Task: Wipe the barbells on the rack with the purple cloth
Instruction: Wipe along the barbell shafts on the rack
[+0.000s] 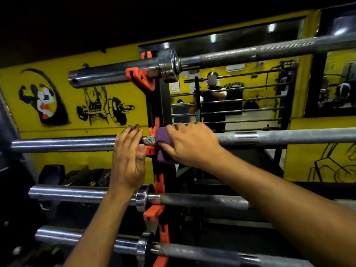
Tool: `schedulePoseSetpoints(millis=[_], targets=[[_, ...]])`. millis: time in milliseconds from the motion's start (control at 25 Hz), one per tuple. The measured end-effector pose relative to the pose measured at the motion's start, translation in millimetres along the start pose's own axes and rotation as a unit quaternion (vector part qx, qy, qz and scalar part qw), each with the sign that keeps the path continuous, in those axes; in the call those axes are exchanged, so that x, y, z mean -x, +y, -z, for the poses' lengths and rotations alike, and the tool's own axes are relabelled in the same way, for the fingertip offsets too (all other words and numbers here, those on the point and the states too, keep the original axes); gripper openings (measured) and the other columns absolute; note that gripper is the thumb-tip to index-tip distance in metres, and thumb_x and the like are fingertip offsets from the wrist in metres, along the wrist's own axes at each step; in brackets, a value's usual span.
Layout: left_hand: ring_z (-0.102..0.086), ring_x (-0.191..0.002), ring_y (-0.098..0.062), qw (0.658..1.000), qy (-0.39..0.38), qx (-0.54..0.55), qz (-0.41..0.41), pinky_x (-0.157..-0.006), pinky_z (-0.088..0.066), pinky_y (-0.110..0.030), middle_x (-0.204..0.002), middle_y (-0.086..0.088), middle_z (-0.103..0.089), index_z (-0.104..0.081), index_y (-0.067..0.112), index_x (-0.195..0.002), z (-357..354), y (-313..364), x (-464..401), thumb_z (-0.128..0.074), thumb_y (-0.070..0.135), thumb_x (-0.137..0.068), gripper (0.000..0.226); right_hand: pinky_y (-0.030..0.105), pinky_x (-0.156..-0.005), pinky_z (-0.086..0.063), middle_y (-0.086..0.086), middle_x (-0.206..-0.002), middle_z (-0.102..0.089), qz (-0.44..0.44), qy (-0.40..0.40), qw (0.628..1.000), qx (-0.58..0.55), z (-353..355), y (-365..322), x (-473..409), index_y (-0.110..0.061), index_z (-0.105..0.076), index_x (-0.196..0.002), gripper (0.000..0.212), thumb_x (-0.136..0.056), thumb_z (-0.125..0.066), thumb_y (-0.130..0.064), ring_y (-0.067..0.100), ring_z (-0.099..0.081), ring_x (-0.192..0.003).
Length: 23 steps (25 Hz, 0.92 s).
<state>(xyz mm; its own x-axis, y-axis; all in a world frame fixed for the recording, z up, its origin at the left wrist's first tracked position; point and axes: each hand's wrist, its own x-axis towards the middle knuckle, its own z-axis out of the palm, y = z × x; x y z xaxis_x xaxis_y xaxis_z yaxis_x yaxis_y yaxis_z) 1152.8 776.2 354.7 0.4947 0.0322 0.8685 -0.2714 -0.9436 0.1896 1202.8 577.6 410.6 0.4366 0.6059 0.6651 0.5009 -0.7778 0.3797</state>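
Several steel barbells lie level on a black rack with orange hooks [153, 211]. On the second barbell [279, 136] from the top, my right hand [190, 144] presses the purple cloth [163, 145] around the shaft, right beside an orange hook. My left hand [128, 160] grips the same barbell at its collar, just left of the hook, thumb under the bar. The top barbell [115, 74] sits above; two more barbells [77, 192] rest below my arms.
A yellow wall with black drawings [44, 97] stands behind the rack. A mirror [231, 97] behind the bars reflects a person and the gym. Dark gear lies low at the left [82, 176]. The lowest barbell [86, 239] crosses near the bottom edge.
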Motion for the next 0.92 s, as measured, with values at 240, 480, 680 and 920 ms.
schedulePoseSetpoints(millis=[240,480,680,920], targets=[[-0.014,-0.151,-0.011,0.999,-0.035,-0.021,-0.004,-0.125,-0.002,-0.033,-0.160,-0.005,-0.033,-0.038,0.010,-0.152,8.6,-0.5,1.1,0.001,0.057,-0.102,0.078,0.039,-0.076,-0.046,0.008,-0.110,-0.064,0.009,0.016,1.000,0.011,9.8,50.6,45.9,-0.021,-0.048,-0.134,0.065,-0.098,-0.017,-0.066,0.029,-0.062,-0.093],[-0.005,-0.152,-0.007,0.996,-0.082,-0.014,0.014,-0.125,-0.002,-0.035,-0.164,0.001,-0.023,-0.037,0.016,-0.153,14.3,-1.9,1.6,0.000,0.061,-0.100,0.078,0.038,-0.073,-0.047,0.005,-0.097,-0.066,-0.068,0.008,0.997,0.034,26.3,94.5,84.0,-0.025,-0.053,-0.121,0.063,-0.098,-0.013,-0.068,0.028,-0.064,-0.085],[0.008,-0.151,-0.002,0.978,-0.197,-0.021,0.067,-0.125,-0.003,-0.035,-0.167,0.009,0.001,-0.015,0.025,-0.159,46.8,16.0,-1.5,-0.009,0.065,-0.100,0.072,0.041,-0.077,-0.045,0.009,-0.103,-0.069,-0.059,0.019,0.998,-0.009,7.1,22.4,26.5,-0.021,-0.057,-0.113,0.055,-0.100,-0.025,-0.065,0.032,-0.065,-0.092],[-0.016,-0.148,0.006,0.949,-0.138,0.165,0.231,-0.123,-0.015,-0.028,-0.161,0.025,-0.020,-0.020,0.051,-0.152,68.9,60.7,113.3,-0.027,0.075,-0.092,0.065,0.046,-0.083,-0.044,0.011,-0.117,-0.065,0.031,0.086,0.993,-0.070,-12.4,7.7,24.6,-0.020,-0.061,-0.126,0.049,-0.099,-0.040,-0.055,0.035,-0.060,-0.098]])
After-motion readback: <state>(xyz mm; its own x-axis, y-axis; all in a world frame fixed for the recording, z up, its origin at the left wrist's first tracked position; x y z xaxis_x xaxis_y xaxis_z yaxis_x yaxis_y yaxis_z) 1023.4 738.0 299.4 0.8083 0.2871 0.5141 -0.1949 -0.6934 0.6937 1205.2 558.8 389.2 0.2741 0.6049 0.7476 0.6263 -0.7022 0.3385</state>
